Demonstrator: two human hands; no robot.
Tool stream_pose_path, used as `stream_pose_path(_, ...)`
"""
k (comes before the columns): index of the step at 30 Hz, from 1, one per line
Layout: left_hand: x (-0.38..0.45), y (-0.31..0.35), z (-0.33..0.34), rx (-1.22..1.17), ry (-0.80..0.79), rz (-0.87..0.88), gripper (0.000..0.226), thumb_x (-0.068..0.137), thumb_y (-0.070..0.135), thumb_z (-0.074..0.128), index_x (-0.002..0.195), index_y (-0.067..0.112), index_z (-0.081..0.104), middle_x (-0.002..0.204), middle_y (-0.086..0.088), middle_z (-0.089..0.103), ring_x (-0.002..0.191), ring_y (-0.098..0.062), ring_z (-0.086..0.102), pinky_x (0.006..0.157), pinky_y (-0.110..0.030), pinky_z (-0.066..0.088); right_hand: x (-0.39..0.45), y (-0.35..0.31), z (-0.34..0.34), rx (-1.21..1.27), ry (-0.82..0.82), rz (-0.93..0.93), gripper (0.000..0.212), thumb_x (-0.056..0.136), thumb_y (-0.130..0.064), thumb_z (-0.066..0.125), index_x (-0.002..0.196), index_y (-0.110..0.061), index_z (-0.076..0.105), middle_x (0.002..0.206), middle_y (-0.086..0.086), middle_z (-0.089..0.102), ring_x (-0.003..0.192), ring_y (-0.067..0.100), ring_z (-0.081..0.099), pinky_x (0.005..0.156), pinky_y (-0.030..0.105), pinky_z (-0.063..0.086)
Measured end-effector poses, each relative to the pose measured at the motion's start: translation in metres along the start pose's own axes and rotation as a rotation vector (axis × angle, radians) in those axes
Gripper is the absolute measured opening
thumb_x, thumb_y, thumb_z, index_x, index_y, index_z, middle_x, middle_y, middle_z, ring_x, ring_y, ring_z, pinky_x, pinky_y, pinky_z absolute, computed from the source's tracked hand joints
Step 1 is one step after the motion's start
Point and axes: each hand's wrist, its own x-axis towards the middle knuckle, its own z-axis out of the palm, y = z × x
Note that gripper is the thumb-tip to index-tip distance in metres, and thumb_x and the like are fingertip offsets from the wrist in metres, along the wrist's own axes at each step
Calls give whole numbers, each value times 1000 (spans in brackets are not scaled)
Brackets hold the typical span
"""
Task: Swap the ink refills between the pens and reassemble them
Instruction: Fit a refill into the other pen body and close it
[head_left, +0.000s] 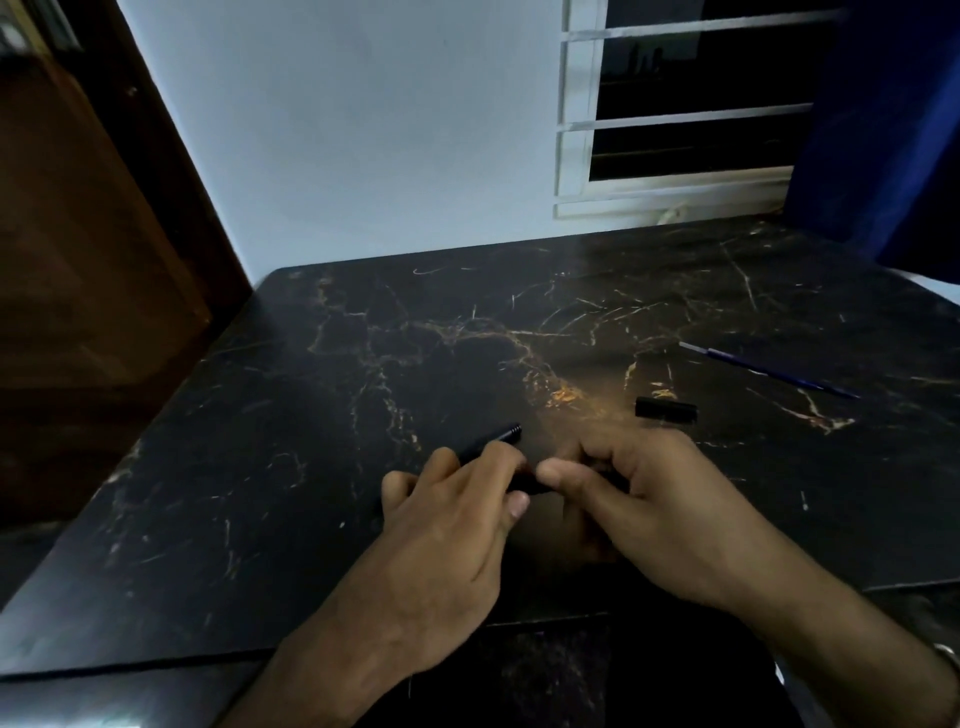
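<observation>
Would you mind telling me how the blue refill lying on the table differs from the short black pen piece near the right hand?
The blue refill is long and thin, while the short black piece is stubby and thicker. The refill is blue with a pale tip at its left end; the black piece is uniformly dark. The refill lies farther from the right hand, angled down to the right, whereas the black piece lies close beyond its knuckles. Both rest loose on the marble table, untouched.

On the table (260, 389), I see my left hand (447, 535) and right hand (639, 504) side by side near the front edge; beyond the right one lies a pen cap (666, 409), the refill (769, 370) farther right behind it.
</observation>
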Motion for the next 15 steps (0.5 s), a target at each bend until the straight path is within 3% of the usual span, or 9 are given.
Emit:
stream_pose_path(2, 0, 1, 0, 11, 16, 1, 29, 94, 47, 14, 108, 41, 39, 91, 24, 51, 96, -2, 40, 90, -30, 26, 0, -1, 2, -84, -2, 92, 55, 87, -70, 40, 73, -22, 63, 54, -3, 70, 41, 9, 63, 46, 30, 54)
stream_pose_path(4, 2, 1, -2, -1, 39, -18, 27, 95, 45, 17, 110, 41, 39, 90, 23, 52, 96, -1, 42, 92, -32, 27, 0, -1, -2, -137, 20, 96, 67, 78, -82, 35, 77, -23, 66, 60, -2, 70, 48, 9, 64, 50, 31, 55)
stream_pose_path(6, 3, 0, -5, -26, 44, -45, 18, 97, 38, 24, 108, 44, 37, 86, 25, 50, 96, 1, 42, 92, -31, 29, 1, 2, -10, -69, 17, 48, 52, 68, -81, 55, 96, -38, 62, 86, -10, 69, 71, 6, 67, 59, 26, 56)
stream_pose_path(7, 4, -1, -6, -51, 36, -55, 16, 99, 35, 27, 106, 45, 37, 86, 25, 50, 96, 4, 41, 92, -29, 29, 1, 5, -13, -89, -11, 3, 46, 67, -72, 66, 102, -44, 56, 95, -17, 65, 82, 4, 66, 64, 23, 55)
stream_pose_path(8, 3, -1, -8, -80, 24, -58, 13, 100, 35, 29, 105, 45, 37, 87, 23, 50, 97, 8, 39, 90, -27, 29, 0, 5, -14, -150, -26, -58, 37, 72, -59, 71, 102, -44, 55, 98, -20, 63, 88, 2, 65, 67, 20, 53)
stream_pose_path(10, 3, 0, -10, -117, 11, -52, 10, 100, 40, 31, 105, 44, 39, 88, 21, 48, 100, 12, 34, 88, -24, 29, -2, 3, -12, -247, -11, -132, 14, 84, -49, 60, 92, -37, 59, 88, -18, 63, 83, 3, 63, 65, 19, 47)
stream_pose_path(13, 1, 2, -10, -142, 4, -44, 9, 101, 39, 34, 102, 43, 42, 87, 23, 47, 101, 19, 28, 85, -20, 30, -3, 1, -15, -281, 62, -118, 55, 85, -75, 33, 78, -28, 60, 71, -7, 63, 65, 10, 62, 58, 36, 53)
stream_pose_path(15, 1, 1, -10, -132, 0, -29, 10, 101, 38, 34, 102, 42, 44, 90, 27, 49, 101, 20, 28, 86, -19, 29, -3, 4, -23, -150, 25, -73, 55, 69, -84, 46, 96, -38, 59, 87, -15, 64, 79, 4, 64, 64, 25, 56)
